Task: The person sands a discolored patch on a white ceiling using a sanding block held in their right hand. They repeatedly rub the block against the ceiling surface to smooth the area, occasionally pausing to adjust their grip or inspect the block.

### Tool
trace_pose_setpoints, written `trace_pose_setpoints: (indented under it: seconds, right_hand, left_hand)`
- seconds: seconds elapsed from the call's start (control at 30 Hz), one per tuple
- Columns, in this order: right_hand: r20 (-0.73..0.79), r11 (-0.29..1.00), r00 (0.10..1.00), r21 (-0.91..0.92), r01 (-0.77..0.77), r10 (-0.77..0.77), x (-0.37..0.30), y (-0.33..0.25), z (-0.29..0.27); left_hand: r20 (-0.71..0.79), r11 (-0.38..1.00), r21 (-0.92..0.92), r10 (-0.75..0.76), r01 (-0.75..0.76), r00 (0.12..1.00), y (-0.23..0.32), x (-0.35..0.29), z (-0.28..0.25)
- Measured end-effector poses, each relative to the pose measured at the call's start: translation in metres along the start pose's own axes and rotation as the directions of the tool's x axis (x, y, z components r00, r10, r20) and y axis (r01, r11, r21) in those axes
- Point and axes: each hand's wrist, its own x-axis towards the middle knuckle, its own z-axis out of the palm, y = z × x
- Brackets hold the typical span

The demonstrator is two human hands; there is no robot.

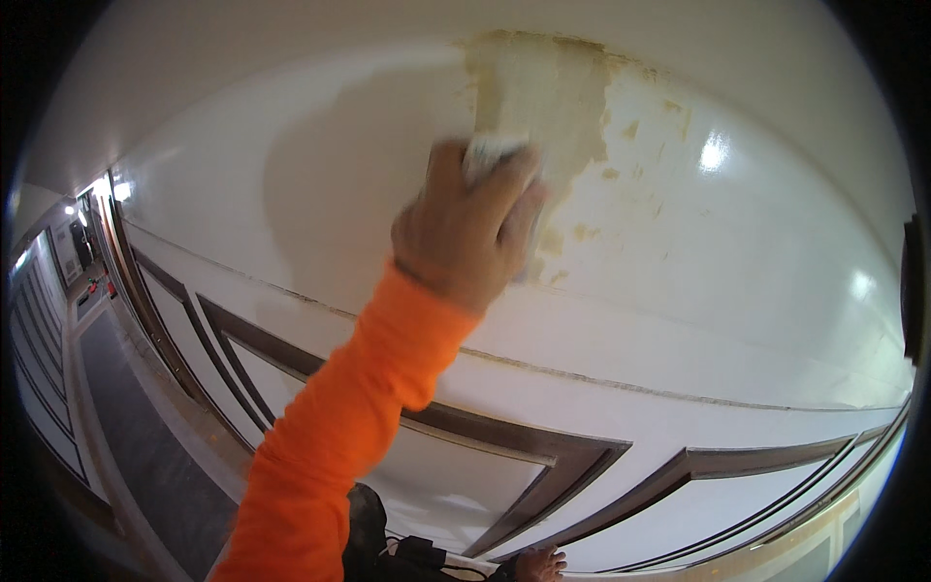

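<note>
My left hand (465, 218), in a long orange sleeve, reaches up from the lower left to the white wall panel (650, 330). Its fingers are closed round a small whitish piece (495, 150); blur and the fingers hide most of it, so its kind is unclear. The hand lies over the lower left side of a patch of beige, worn-looking surface (543, 87). Ragged edges and scattered tan flecks (582, 233) border that patch on its right. I do not see my right hand.
Dark-framed panels (543, 456) run below a horizontal seam. A corridor with a dark floor strip (145, 417) stretches away on the left. At the bottom are a bare foot (538, 565) and a black box with cables (419, 553). A dark fixture (912, 291) stands at the right rim.
</note>
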Motion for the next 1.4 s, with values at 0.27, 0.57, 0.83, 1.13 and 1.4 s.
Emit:
trace_pose_setpoints:
  seconds: [0.27, 0.57, 0.83, 1.13, 1.4]
  right_hand:
    - [-0.104, 0.987, 0.986, 0.106, -0.117, 0.128, 0.036, 0.011, 0.038]
    - [-0.084, 0.999, 0.996, -0.031, -0.026, 0.023, 0.031, 0.016, 0.043]
    - [-0.123, 1.000, 0.992, 0.003, 0.027, -0.027, 0.024, 0.020, 0.033]
    - [-0.021, 0.999, 0.998, -0.011, 0.052, -0.052, 0.011, 0.016, 0.013]
    - [-0.010, 0.998, 0.998, -0.031, 0.054, -0.054, 0.020, 0.027, 0.029]
  left_hand:
    - [-0.025, 0.999, 0.001, 0.041, -0.041, 0.999, -0.006, 0.035, 0.001]
    - [-0.055, 1.000, 0.025, 0.016, -0.014, 0.998, -0.002, 0.040, -0.002]
    - [-0.006, 0.999, 0.038, 0.009, -0.009, 1.000, -0.004, 0.037, -0.001]
    - [-0.027, 0.998, 0.038, 0.058, -0.057, 0.998, -0.007, 0.013, 0.000]
    - [0.015, 1.000, -0.017, 0.001, -0.001, 1.000, -0.007, -0.032, 0.002]
